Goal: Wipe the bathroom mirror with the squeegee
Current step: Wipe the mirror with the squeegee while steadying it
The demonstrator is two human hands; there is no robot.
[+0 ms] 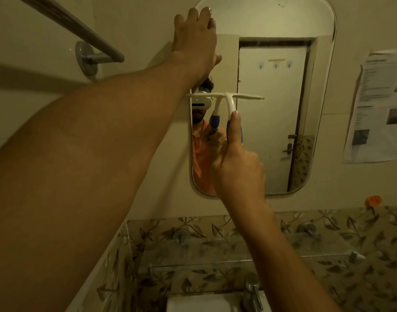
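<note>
While the left hand [194, 39] lies flat with fingers spread against the upper left corner of the rounded-rectangular wall mirror [283, 23], the right hand [238, 170] is wrapped closed around the blue grip of the white T-shaped squeegee [229, 96], thumb extended up along the handle. The squeegee sits at centre frame, its blade horizontal and pressed to the glass near the mirror's left edge, about midway up the mirror. A chrome towel bar [89, 39] with a round wall mount occupies the upper left of the frame. A printed paper sheet [379, 104] hangs on the wall at right, beside the mirror. Below the mirror, a clear glass shelf [215, 251] crosses the leaf-patterned tile band [328, 224], and a chrome tap [253, 291] stands over the white basin [204, 302] at lower centre.
</note>
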